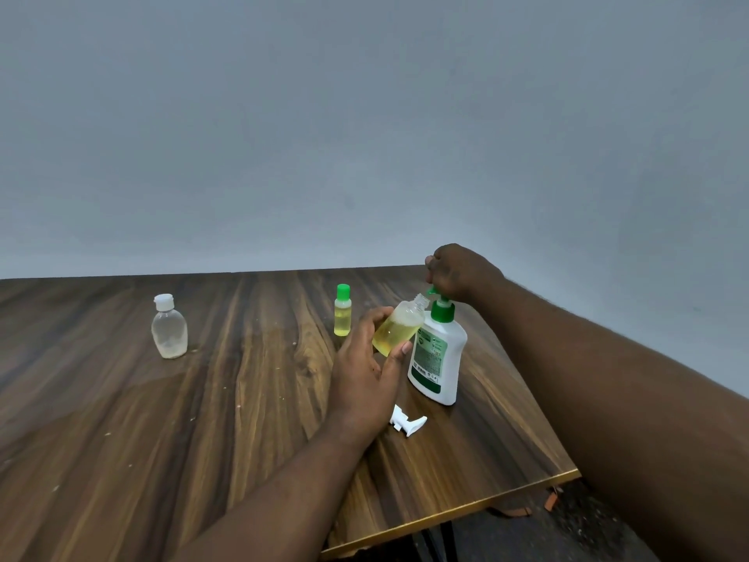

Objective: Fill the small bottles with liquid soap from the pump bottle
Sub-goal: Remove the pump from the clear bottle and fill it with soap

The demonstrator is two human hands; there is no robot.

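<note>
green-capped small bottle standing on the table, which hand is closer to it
Left. The left hand, holding the tilted open bottle, is just right of the green-capped bottle without touching it. The right hand is farther right, pressing on the pump bottle.

**Filling the open bottle at the pump**

I am holding the open small bottle [399, 327] tilted in my left hand [364, 383], its neck just under the green pump spout [433, 292]. My right hand [460, 273] is pressing on top of the white pump bottle [439, 358], which is standing on the wooden table [162, 419]. Yellow liquid is sitting in the held bottle. A green-capped bottle [342, 312] is standing behind, a clear white-capped bottle [169, 328] well left, and a white cap [407, 423] is lying near my wrist.
</note>
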